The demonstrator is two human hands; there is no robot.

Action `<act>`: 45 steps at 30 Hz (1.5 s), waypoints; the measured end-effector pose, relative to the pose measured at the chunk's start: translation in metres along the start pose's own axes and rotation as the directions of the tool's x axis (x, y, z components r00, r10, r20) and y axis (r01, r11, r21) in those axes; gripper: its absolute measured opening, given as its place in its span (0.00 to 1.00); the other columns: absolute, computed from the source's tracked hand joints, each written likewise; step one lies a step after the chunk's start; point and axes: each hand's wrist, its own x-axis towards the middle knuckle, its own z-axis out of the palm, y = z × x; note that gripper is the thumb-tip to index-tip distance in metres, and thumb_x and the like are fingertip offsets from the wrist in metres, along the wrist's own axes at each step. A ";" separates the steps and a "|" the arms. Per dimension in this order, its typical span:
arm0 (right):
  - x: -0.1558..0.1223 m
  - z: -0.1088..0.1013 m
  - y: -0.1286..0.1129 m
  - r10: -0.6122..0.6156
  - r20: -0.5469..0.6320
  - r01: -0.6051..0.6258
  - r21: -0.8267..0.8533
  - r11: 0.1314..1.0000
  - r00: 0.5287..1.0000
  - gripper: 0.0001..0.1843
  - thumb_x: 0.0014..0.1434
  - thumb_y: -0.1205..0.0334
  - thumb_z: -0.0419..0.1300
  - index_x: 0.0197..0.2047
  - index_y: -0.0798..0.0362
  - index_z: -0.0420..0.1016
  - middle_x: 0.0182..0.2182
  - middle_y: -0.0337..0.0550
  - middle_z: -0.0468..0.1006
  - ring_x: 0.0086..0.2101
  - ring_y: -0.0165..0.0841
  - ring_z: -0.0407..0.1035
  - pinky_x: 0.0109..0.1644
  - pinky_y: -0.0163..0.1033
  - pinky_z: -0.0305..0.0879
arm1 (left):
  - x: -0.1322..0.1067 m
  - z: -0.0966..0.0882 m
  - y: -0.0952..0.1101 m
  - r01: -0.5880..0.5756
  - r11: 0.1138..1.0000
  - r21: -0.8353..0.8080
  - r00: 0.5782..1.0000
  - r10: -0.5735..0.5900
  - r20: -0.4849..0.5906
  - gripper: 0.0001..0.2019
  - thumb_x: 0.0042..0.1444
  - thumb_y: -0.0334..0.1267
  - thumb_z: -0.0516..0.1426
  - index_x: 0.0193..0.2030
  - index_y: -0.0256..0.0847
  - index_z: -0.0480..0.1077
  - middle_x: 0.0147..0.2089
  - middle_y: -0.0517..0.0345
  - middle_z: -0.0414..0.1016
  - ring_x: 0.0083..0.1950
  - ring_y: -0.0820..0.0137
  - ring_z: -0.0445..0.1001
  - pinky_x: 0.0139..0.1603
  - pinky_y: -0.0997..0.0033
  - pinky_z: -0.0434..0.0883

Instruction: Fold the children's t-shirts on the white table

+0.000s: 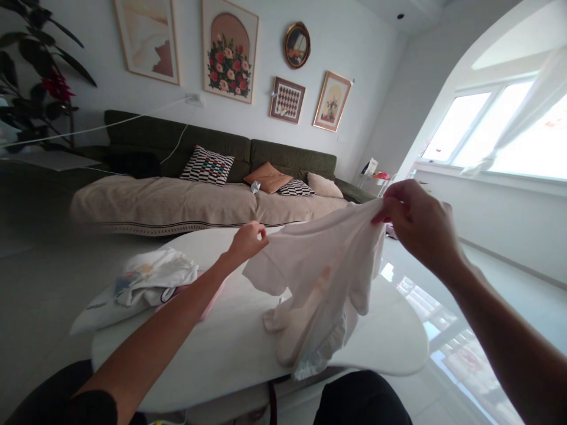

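Note:
A thin white garment [319, 260] hangs stretched between my two hands over the white table. My left hand [248, 241] pinches its left edge. Higher up and to the right, my right hand [410, 218] grips another edge between thumb and fingers. The cloth droops in folds, and its lower end hangs past the near table edge. Its exact kind is unclear from the folds. Left of my left forearm lies a heap of white clothes [162, 271] with a coloured print, and a pink cloth [211, 304] is partly hidden behind the forearm.
The white table [230, 354] has a rounded outline and stands before my knees. Behind it is a dark green sofa [177, 136] with a beige cover and several cushions. A plant [39, 77] is at the far left, and a window [496, 124] at the right.

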 end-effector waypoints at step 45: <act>0.042 -0.004 0.049 -0.100 -0.176 0.056 -0.237 0.970 0.979 0.08 0.53 0.67 0.50 0.30 0.53 0.70 0.24 0.42 0.76 0.29 0.33 0.71 0.34 0.35 0.60 | 0.053 -0.145 0.007 -0.161 0.966 -0.202 0.845 0.030 -0.533 0.10 0.53 0.43 0.53 0.35 0.38 0.69 0.29 0.65 0.70 0.29 0.77 0.64 0.32 0.78 0.60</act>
